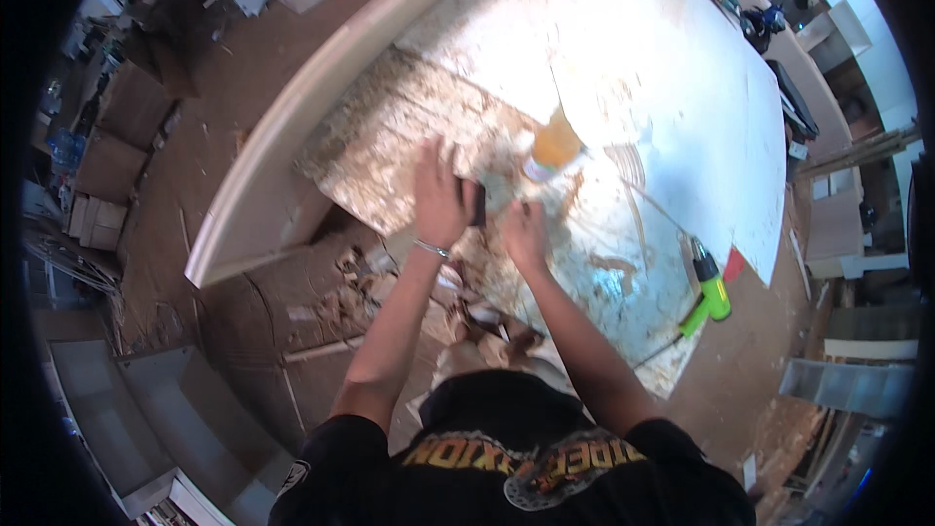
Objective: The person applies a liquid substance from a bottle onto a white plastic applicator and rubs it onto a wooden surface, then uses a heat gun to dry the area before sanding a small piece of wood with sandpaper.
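Note:
My left hand (443,200) is over the stained worktop (370,136), its fingers stretched forward. Against its thumb side is a small dark block (477,205), which the thumb partly covers. Just to the right, my right hand (526,234) is closed, knuckles up. Whatever it may hold is hidden or too small to make out. Beyond it stands a bottle with amber contents (555,146), tilted in the view. A green heat gun (711,287) lies at the worktop's right edge, its cable running toward me.
A long curved pale panel (321,78) borders the worktop on the left. A white sheet (682,88) covers the far right part. Scraps and shavings (355,297) litter the floor below. Grey cabinet parts (185,419) stand at lower left; shelves (857,244) are at right.

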